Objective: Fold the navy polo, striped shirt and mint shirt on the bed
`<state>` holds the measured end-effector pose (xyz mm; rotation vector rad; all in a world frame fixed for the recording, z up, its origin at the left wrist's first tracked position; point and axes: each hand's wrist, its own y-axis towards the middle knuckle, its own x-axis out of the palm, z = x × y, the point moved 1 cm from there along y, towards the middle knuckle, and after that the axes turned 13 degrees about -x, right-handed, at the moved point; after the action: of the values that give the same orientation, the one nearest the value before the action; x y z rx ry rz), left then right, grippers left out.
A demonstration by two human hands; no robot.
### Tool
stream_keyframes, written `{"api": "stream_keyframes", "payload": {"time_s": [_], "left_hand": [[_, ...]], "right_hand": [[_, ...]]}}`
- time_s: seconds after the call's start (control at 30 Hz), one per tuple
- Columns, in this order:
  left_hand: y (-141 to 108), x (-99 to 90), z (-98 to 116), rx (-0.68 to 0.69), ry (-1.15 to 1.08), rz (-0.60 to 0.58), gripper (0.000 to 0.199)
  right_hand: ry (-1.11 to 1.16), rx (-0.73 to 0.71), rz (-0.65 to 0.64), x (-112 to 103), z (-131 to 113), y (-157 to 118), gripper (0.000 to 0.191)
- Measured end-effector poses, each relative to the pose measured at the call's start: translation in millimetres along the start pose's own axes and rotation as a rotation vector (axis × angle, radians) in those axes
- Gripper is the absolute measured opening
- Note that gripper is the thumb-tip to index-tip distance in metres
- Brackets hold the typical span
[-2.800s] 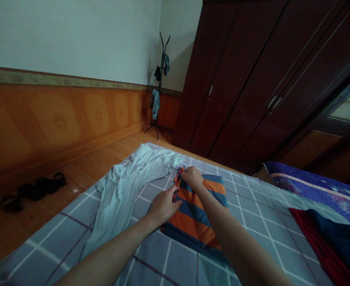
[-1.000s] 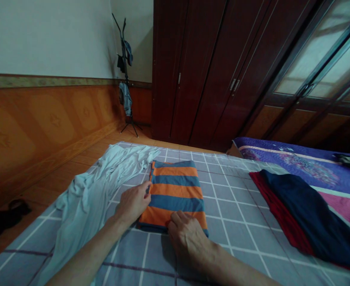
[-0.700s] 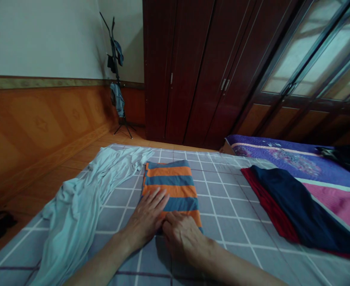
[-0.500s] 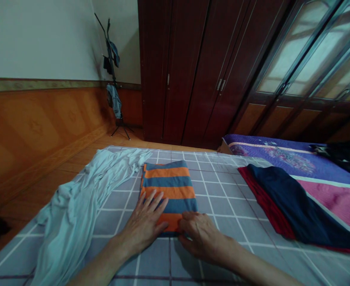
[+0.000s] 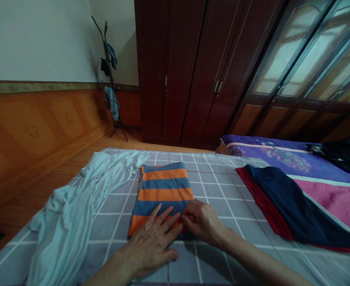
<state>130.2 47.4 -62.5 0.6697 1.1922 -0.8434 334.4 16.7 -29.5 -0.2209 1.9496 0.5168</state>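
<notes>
A folded cloth with orange and blue stripes (image 5: pixel 162 194) lies flat on a bed with a grey checked sheet (image 5: pixel 222 206), near the middle of the bed. The left hand (image 5: pixel 149 248) lies open on the near end of the cloth, with its fingers spread and pointing to 1 o'clock. The right hand (image 5: pixel 201 220) is at the near right corner of the cloth, with its fingers bent. I cannot tell if it is pinching the cloth. The two hands are just beside each other.

At 9 o'clock from the hands, a crumpled pale blue cloth (image 5: pixel 70 210) lies on the bed. At 3 o'clock, a dark blue and red cloth (image 5: pixel 282 206) lies flat, next to a purple and pink quilt (image 5: pixel 321 159). Far off at 12 o'clock stands a dark wood wardrobe (image 5: pixel 189 71). At 11 o'clock, clothes hang on a thin black stand (image 5: pixel 111 79).
</notes>
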Motion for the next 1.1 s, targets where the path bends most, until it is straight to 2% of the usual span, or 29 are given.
{"api": "stream_keyframes", "payload": {"time_s": [0.2,0.37,0.5,0.6,0.7,0.8,0.93,1.1], "left_hand": [[-4.6,-6.8,0.2,-0.004,-0.058,-0.052,0.060],[-3.7,-11.5,4.6,-0.014,-0.052,-0.043,0.059],[20.6,-25.3,18.7,0.055,-0.043,0.032,0.034],[46.2,-36.1,31.3,0.154,-0.100,0.039,0.024],[58.8,-33.0,37.5,0.168,-0.177,0.009,0.044],[54.5,-19.6,37.3,0.184,-0.200,-0.102,0.070],[45.7,-9.4,34.7,0.209,-0.220,-0.176,0.073],[47.4,-12.5,35.0,0.229,-0.223,-0.156,0.075]], "right_hand": [[0.105,0.166,0.182,-1.1,44.6,41.0,0.023],[0.326,0.219,0.238,15.7,45.9,53.3,0.024],[0.566,0.294,0.288,31.7,50.8,55.3,0.019],[0.800,0.322,0.299,28.9,60.5,54.4,0.021],[1.002,0.302,0.293,15.4,65.4,46.4,0.036],[1.168,0.239,0.198,2.8,61.9,35.6,0.047],[1.240,0.158,0.030,0.5,59.6,38.5,0.050],[1.041,0.147,0.167,1.3,83.0,80.0,0.057]]}}
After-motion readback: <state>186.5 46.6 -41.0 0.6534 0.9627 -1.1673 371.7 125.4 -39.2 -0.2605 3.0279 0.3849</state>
